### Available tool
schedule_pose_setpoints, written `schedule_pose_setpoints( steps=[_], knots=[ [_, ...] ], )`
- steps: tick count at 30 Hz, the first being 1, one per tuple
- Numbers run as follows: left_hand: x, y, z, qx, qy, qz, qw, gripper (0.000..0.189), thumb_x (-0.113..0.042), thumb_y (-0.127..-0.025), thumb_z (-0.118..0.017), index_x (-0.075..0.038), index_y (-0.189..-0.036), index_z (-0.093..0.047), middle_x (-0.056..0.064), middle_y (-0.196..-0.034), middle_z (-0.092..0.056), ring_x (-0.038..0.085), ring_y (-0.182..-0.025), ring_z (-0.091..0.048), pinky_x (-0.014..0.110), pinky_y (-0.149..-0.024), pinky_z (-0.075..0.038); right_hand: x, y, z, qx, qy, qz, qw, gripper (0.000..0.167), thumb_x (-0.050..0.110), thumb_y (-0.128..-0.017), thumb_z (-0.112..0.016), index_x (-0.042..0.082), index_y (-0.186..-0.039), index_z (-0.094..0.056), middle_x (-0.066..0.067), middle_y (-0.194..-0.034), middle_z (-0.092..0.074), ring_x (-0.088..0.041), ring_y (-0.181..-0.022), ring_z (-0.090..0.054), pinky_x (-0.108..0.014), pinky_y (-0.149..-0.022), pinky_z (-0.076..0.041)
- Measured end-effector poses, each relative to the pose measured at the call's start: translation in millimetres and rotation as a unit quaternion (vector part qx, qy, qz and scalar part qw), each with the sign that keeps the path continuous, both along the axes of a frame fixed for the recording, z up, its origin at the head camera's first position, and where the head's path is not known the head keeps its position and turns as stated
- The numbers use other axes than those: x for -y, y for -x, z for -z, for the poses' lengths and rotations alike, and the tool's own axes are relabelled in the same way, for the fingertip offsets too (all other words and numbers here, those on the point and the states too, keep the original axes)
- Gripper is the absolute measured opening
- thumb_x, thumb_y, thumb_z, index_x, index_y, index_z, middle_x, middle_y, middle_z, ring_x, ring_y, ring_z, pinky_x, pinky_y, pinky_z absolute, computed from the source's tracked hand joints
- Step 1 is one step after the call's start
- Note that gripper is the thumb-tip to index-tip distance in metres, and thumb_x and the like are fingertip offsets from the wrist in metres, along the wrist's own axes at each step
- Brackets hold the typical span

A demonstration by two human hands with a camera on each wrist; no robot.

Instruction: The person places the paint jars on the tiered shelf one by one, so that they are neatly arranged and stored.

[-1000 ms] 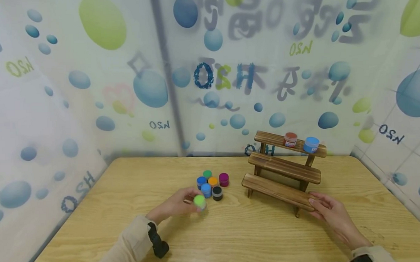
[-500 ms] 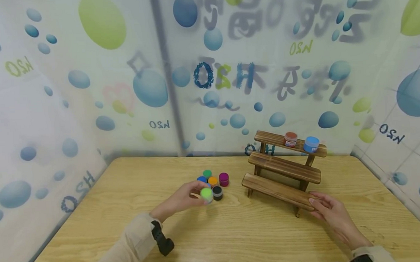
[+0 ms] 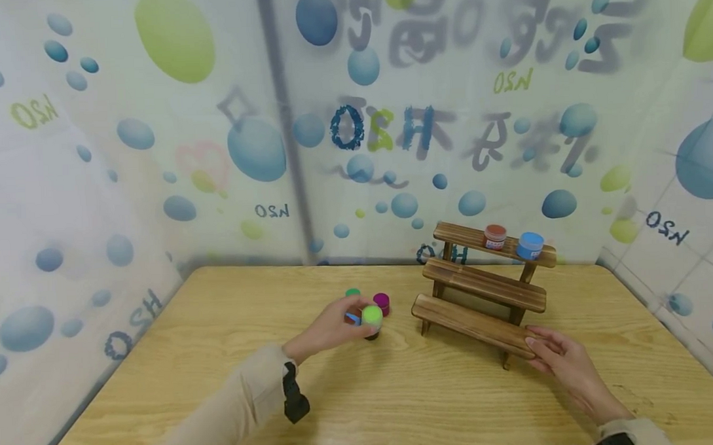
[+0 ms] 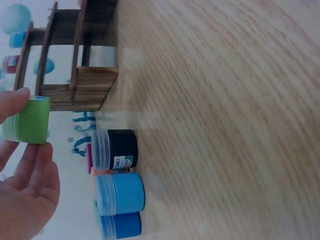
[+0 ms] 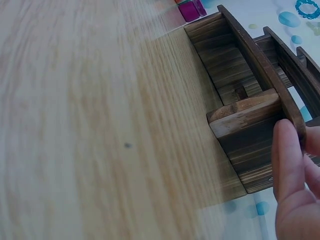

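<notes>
A lime-green paint jar (image 3: 372,317) is held up between the thumb and fingers of my left hand (image 3: 327,328), clear of the table. In the left wrist view this jar (image 4: 34,120) hangs higher than a black-based jar (image 4: 122,148), a light blue jar (image 4: 129,192) and a dark blue jar (image 4: 128,225). In the head view my hand hides most of that cluster. On the right stands a three-tier wooden shelf (image 3: 482,285). My right hand (image 3: 568,366) pinches the right end of its lowest board, thumb and fingers on opposite faces.
On the shelf's top board sit a reddish-brown jar (image 3: 495,237) and a blue jar (image 3: 530,246). A purple jar (image 3: 381,303) and a dark green jar (image 3: 352,293) stand behind my left hand. A patterned curtain (image 3: 215,240) closes off the table's back.
My left hand has carried the lime-green jar rightward and up, passing in front of the other jars. My right hand keeps its grip on the shelf board, and the shelf stays in place.
</notes>
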State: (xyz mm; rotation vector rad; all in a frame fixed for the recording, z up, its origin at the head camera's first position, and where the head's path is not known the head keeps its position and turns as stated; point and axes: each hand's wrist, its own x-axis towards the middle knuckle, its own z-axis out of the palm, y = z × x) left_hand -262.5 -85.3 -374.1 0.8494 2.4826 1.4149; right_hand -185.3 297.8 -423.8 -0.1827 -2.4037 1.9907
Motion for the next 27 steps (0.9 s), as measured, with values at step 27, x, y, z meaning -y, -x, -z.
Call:
schedule_pose_setpoints(
  steps=[27],
  knots=[
    [-75.5,43.8,-38.0,-0.046,0.030,0.005,0.9985,0.032,-0.020,-0.079,-0.067,-0.009,-0.108,-0.057,0.001,-0.099,-0.057,0.015,-0.088,-0.054,0.026,-0.073,-0.045,-2,0.3,0.9,0.003,0.017,0.003,0.9999,0.034,0.025,-0.087,-0.058,0.010,-0.117,-0.049,0.008,-0.088,-0.058,-0.008,-0.071,-0.059,-0.023,-0.066,-0.050]
  ],
)
